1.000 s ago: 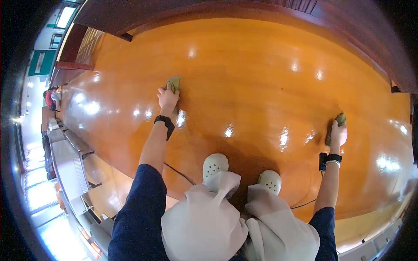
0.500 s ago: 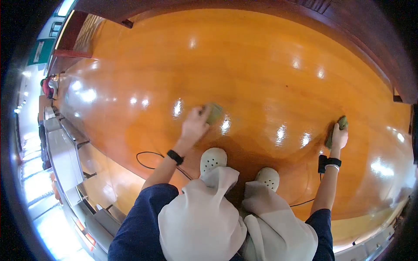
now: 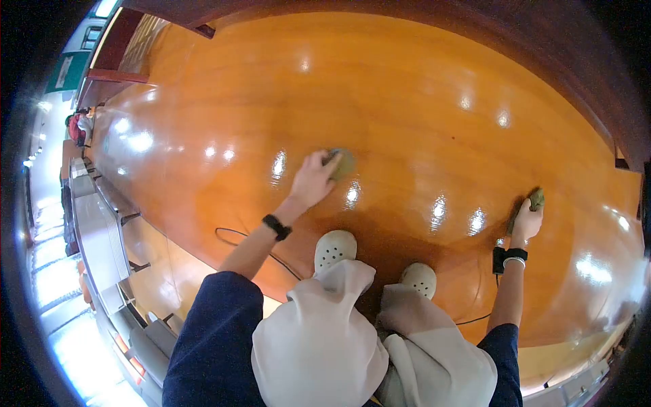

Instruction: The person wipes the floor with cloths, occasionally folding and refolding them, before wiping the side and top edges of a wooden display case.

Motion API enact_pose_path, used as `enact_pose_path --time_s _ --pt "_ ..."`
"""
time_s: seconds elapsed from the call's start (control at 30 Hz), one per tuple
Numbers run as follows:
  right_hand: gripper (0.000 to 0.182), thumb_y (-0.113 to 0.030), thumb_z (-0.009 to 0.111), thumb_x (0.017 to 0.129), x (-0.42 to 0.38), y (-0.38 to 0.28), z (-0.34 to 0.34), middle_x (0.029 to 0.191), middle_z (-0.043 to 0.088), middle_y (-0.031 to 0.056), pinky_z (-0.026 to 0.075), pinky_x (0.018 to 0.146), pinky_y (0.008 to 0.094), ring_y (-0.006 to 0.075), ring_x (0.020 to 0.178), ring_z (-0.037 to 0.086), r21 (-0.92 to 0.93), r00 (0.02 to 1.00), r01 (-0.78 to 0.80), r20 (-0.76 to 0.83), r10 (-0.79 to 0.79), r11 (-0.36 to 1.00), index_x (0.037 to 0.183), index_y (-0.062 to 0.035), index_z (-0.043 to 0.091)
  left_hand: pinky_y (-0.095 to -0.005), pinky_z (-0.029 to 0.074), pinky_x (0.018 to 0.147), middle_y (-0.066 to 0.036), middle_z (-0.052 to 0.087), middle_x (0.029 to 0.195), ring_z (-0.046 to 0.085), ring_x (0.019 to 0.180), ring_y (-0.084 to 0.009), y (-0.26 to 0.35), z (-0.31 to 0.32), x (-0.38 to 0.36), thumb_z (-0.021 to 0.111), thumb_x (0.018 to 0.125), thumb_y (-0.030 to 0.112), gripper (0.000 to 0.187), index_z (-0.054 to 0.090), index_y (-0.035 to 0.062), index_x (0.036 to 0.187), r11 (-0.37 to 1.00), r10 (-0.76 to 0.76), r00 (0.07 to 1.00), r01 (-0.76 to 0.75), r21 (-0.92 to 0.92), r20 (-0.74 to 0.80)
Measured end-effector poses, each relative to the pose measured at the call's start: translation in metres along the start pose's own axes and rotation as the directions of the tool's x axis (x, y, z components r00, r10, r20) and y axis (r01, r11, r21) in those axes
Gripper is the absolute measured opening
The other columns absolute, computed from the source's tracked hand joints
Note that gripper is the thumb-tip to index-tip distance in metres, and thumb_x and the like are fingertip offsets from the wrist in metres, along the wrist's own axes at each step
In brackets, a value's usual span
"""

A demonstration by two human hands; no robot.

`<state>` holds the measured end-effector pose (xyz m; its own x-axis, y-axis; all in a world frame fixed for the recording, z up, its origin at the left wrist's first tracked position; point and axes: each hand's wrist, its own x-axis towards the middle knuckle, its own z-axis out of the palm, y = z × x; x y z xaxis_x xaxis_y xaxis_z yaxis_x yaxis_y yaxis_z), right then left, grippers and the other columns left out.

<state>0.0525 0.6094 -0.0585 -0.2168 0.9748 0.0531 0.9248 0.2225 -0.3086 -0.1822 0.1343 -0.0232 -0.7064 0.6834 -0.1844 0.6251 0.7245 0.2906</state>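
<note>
On the glossy floor (image 3: 407,81), a green cloth (image 3: 344,165) is covered by the bent fingers of the left hand (image 3: 312,183), ahead of the left shoe (image 3: 336,246); whether it is gripped or only pressed cannot be told through the blur. A second cloth (image 3: 537,198) is held in the closed right hand (image 3: 528,222), well out to the right. The green cloth could be bunched or lost from beneath the fingers if pressure were applied unevenly. The black cable (image 3: 286,266) could be snagged if the left forearm or shoe were shifted sideways.
</note>
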Motion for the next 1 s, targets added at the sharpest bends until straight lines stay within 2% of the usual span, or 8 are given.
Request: enact_pose_path --time_s 0.13,0.2,0.33,0.43,0.6,0.83,0.97,1.0 --pt "0.052 -0.044 0.057 0.076 0.003 0.007 0.004 0.101 0.063 0.018 0.047 0.08 0.0453 0.0355 0.092 0.06 0.003 1.0 0.029 -0.012 -0.029 1.0 0.111 -0.0057 0.059 -0.0393 0.046 0.088 -0.013 0.042 0.117 0.044 0.106 -0.0317 0.02 -0.006 0.063 0.062 0.073 0.014 0.062 0.041 0.019 0.132 1.0 0.018 0.998 -0.018 -0.006 0.061" --pt "0.051 -0.043 0.058 0.075 0.004 0.011 0.006 0.101 0.063 0.0175 0.047 0.079 0.0452 0.0352 0.092 0.06 0.013 0.999 0.038 -0.009 -0.038 0.999 0.112 -0.007 0.059 -0.0389 0.049 0.082 -0.01 0.042 0.113 0.046 0.105 -0.0306 0.013 -0.011 0.089 0.063 0.071 0.012 0.06 0.046 0.0225 0.127 0.987 0.129 0.991 -0.131 0.089 0.024" --pt "0.049 -0.042 0.059 0.075 0.006 0.018 0.019 0.102 0.063 0.0176 0.047 0.079 0.0452 0.035 0.092 0.06 0.016 0.996 0.037 -0.084 -0.035 0.999 0.109 -0.0074 0.06 -0.0404 0.046 0.087 -0.01 0.041 0.119 0.044 0.108 -0.0319 -0.023 -0.02 0.125 0.06 0.076 0.016 0.06 0.041 0.0258 0.131 0.984 0.155 0.988 -0.157 0.087 0.024" --pt "0.049 -0.04 0.059 0.074 0.004 0.023 0.02 0.105 0.062 0.0171 0.047 0.08 0.0457 0.0348 0.094 0.059 0.025 0.992 0.017 -0.129 -0.014 1.0 0.109 -0.006 0.06 -0.0423 0.046 0.086 -0.011 0.042 0.12 0.044 0.109 -0.0324 -0.068 -0.031 0.143 0.061 0.076 0.018 0.059 0.04 0.026 0.131 0.98 -0.097 0.991 0.112 0.166 -0.096" --pt "0.045 -0.037 0.059 0.073 0.004 0.013 0.017 0.101 0.062 0.0149 0.047 0.076 0.0464 0.0343 0.091 0.059 -0.007 0.993 -0.031 -0.114 0.03 0.999 0.104 -0.0056 0.06 -0.0444 0.045 0.086 -0.015 0.044 0.12 0.044 0.109 -0.037 -0.166 -0.044 0.114 0.059 0.078 0.019 0.057 0.04 0.0235 0.131 0.878 -0.447 0.883 0.464 0.119 -0.14" --pt "0.047 -0.038 0.06 0.073 0.001 0.01 0.016 0.101 0.059 0.0149 0.047 0.075 0.0472 0.0351 0.09 0.058 -0.055 0.992 0.007 -0.128 -0.014 0.998 0.105 -0.0038 0.052 -0.0443 0.045 0.086 -0.021 0.042 0.12 0.049 0.103 -0.0374 -0.259 -0.018 0.011 0.06 0.077 0.026 0.065 0.035 0.019 0.136 0.726 -0.659 0.721 0.684 0.069 -0.213" --pt "0.049 -0.03 0.061 0.076 -0.014 -0.01 0.012 0.112 0.056 0.015 0.049 0.077 0.0452 0.0321 0.095 0.058 0.146 0.969 0.204 -0.172 -0.178 0.968 0.12 -0.0105 0.052 -0.0425 0.045 0.087 -0.02 0.041 0.121 0.049 0.105 -0.036 -0.175 -0.044 0.06 0.061 0.075 0.028 0.063 0.038 0.0185 0.134 0.659 -0.752 0.655 0.745 -0.102 -0.074" --pt "0.049 -0.028 0.061 0.076 -0.022 -0.022 0.011 0.112 0.056 0.0147 0.05 0.076 0.0441 0.0318 0.094 0.059 0.098 0.975 0.208 -0.097 -0.199 0.973 0.122 -0.014 0.051 -0.0423 0.046 0.086 -0.02 0.042 0.119 0.05 0.104 -0.0353 -0.15 -0.04 0.075 0.061 0.075 0.027 0.06 0.041 0.0169 0.131 0.773 -0.629 0.761 0.634 -0.026 -0.158"
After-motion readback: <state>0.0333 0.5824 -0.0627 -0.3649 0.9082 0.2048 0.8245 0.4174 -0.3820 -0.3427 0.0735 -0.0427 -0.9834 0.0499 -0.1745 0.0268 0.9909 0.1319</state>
